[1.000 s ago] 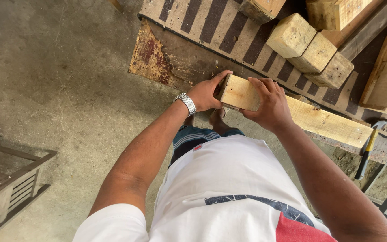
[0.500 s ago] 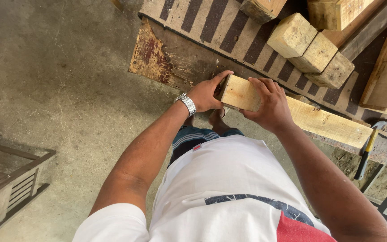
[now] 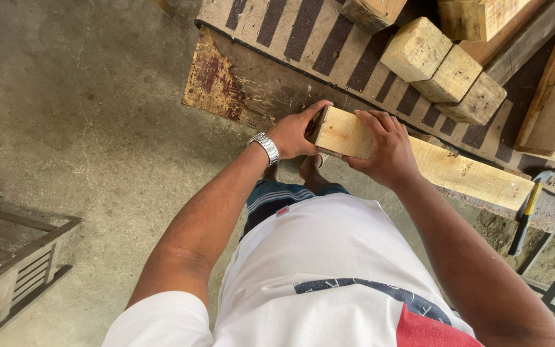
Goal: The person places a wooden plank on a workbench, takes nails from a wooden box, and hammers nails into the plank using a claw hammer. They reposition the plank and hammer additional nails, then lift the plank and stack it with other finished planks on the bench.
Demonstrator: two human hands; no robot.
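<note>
Hands, left (image 3: 295, 136) and right (image 3: 388, 151), each keep a closed grip on one wooden block (image 3: 343, 132) above the concrete floor (image 3: 85, 128).

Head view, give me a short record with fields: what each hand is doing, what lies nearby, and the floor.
left hand: grips the near end of the wood block
right hand: clasps the block's other side
block: pale, rectangular, held off the ground
blocks nearby: three similar blocks in a row on a striped board
plank: long, pale, lying past the right hand
hammer: yellow-handled, on the ground at right
floor: bare concrete
</note>
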